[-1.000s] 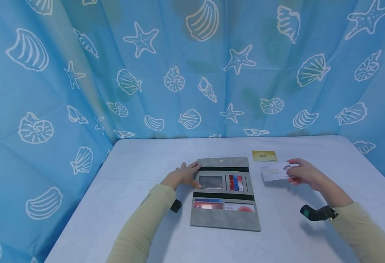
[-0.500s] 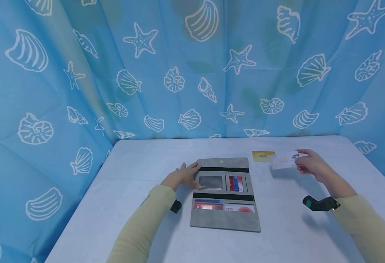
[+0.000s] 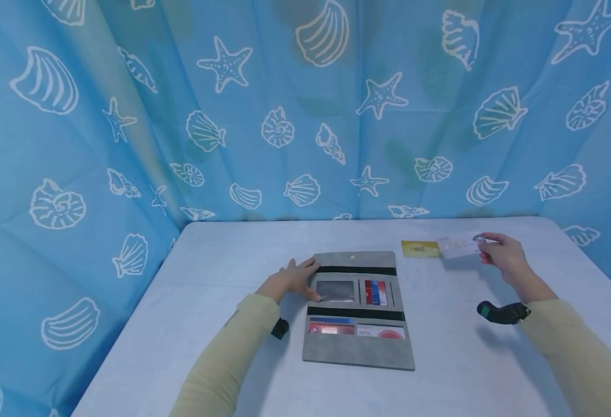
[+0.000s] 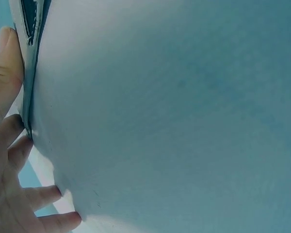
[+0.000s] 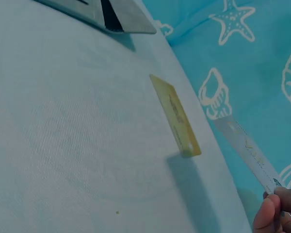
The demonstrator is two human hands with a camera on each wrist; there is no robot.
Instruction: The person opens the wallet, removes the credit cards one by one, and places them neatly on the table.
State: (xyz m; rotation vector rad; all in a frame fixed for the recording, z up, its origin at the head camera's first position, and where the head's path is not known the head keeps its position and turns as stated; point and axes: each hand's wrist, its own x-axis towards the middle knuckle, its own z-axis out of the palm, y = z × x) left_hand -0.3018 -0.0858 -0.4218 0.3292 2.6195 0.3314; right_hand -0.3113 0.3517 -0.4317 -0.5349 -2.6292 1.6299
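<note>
White card (image 3: 457, 246): pinched at its right end by the right hand (image 3: 505, 255), raised above the far right of the table (image 3: 206, 260); held end hidden by fingers, print too blurred to read.
Right hand, wrist view: cut off at the lower corner; thumb and fingers closed narrowly on the card.
Left hand (image 3: 292, 279): fingers spread wide, thumb on the left side of the wallet (image 3: 357, 353); cut off in its wrist view, where only a strip of wallet showed.
Gold card (image 3: 421, 249): flat on the table, right of the wallet's top flap; lettering too small to read.
Wallet: grey, unfolded, two black bands across, snap on the top flap.
Window pocket (image 3: 335, 291): dark, glossy; contents could not be told.
Middle slot: red-and-blue cards (image 3: 376, 292), partly covered.
Lower left pocket: red card (image 3: 331, 328), blue edge behind, bottom hidden.
Lower right pocket: pale card (image 3: 368, 330) with red round mark, bottom hidden.
Backdrop: blue curtain (image 3: 284, 156), shells and starfish, cut by the frame.
</note>
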